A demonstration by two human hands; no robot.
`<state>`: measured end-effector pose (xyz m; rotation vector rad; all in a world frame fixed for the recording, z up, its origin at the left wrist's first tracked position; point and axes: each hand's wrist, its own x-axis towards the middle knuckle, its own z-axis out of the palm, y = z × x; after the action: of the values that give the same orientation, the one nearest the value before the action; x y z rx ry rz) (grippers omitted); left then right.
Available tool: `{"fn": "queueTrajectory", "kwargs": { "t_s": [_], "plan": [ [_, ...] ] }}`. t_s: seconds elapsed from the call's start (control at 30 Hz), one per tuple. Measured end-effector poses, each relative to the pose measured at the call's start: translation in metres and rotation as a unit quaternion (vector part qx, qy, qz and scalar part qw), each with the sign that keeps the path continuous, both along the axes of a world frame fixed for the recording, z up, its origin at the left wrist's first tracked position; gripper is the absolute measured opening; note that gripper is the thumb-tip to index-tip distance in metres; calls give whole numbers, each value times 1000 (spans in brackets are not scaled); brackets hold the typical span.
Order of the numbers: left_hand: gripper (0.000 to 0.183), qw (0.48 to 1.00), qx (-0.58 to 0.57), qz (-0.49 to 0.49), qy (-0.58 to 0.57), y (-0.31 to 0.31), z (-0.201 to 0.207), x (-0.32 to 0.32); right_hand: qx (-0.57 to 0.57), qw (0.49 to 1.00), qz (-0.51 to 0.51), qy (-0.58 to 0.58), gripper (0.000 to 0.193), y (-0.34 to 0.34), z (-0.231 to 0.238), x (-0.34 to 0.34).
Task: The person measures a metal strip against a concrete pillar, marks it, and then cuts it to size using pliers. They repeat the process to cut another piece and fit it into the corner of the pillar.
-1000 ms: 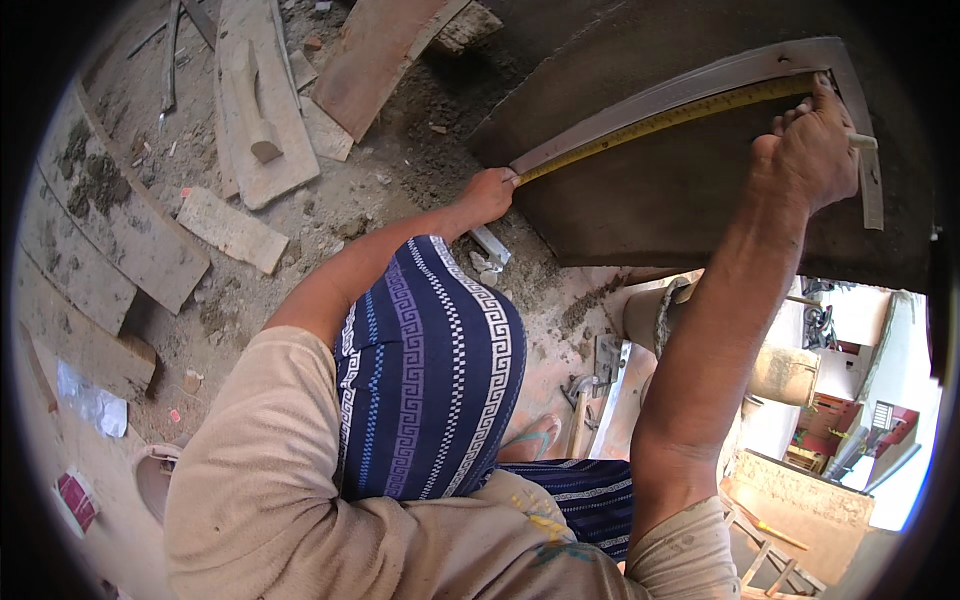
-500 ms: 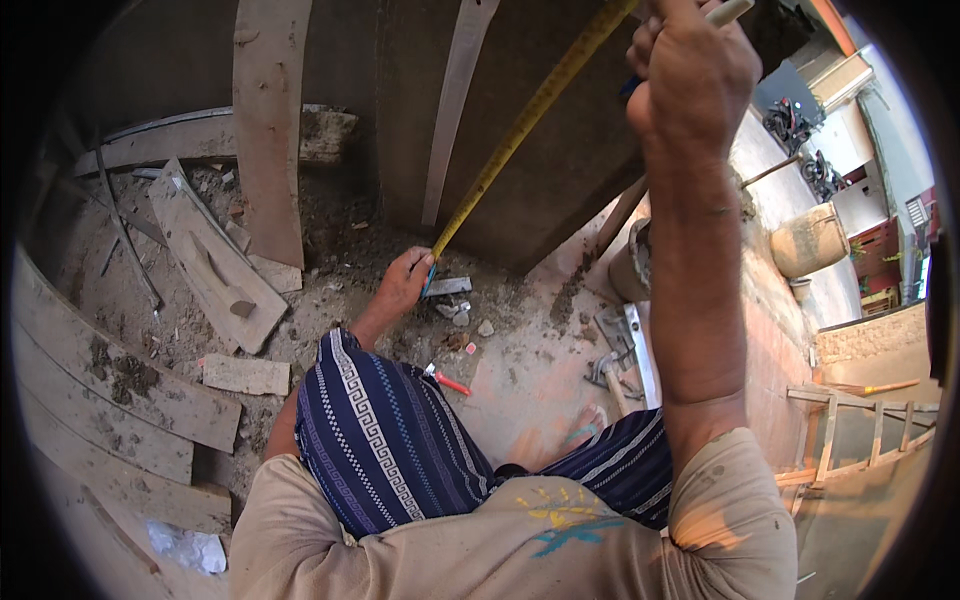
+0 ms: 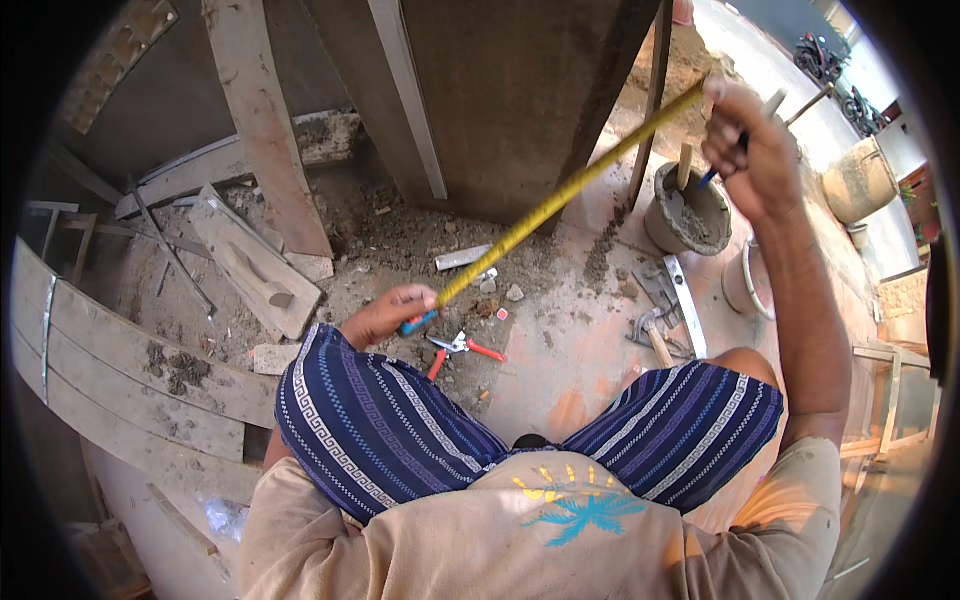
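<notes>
A yellow tape measure blade point(image 3: 560, 205) stretches slantwise between my two hands, above the dirt floor. My left hand point(image 3: 385, 315), close to my left knee, is closed around the lower end of the tape measure, where part of its blue case shows. Higher and to the right, my right hand point(image 3: 755, 150) pinches the blade's far end. In the same hand sits a pen-like stick point(image 3: 774, 102), pale at one end, with a blue tip near the fingers. Red-handled snips point(image 3: 455, 346) lie on the ground just right of my left hand.
Ahead stands a grey plastered wall face point(image 3: 500, 100) with a pale strip against it. Mortar fills a bucket point(image 3: 690, 215) at right, near a spirit level point(image 3: 686, 305) and a hammer point(image 3: 657, 340). A wooden float point(image 3: 250, 265) and long boards point(image 3: 150, 345) lie left.
My right hand has come down and to the right, bringing the blade's end away from the wall. The blade slants lower now. The view has shifted, showing more of the bucket and snips.
</notes>
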<state>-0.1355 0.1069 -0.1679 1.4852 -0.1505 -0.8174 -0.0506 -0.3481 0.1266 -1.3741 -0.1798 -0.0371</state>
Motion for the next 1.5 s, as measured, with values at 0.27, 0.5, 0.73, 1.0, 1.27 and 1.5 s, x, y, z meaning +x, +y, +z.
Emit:
{"fn": "queueTrajectory", "kwargs": {
  "t_s": [0.27, 0.5, 0.73, 1.0, 1.27, 1.5],
  "plan": [
    [51, 975, 89, -151, 134, -29, -15, -33, 55, 938, 1, 343, 9, -80, -202, -24],
    [84, 959, 163, -175, 152, -34, -11, -36, 67, 884, 68, 458, 10, -61, -304, -79],
    [98, 927, 216, -251, 175, -16, -58, -44, -31, 853, 197, 483, 12, -55, -285, -92],
    [95, 946, 172, -208, 177, -21, -50, -45, -42, 865, 155, 475, 12, -60, -294, -102],
    [78, 941, 197, -233, 145, -17, -60, -43, -51, 859, 171, 480, 28, -53, -295, -98],
    [76, 939, 196, -241, 149, -21, -27, -56, -80, 857, 179, 476, 31, -46, -288, -104]
  ]
}}
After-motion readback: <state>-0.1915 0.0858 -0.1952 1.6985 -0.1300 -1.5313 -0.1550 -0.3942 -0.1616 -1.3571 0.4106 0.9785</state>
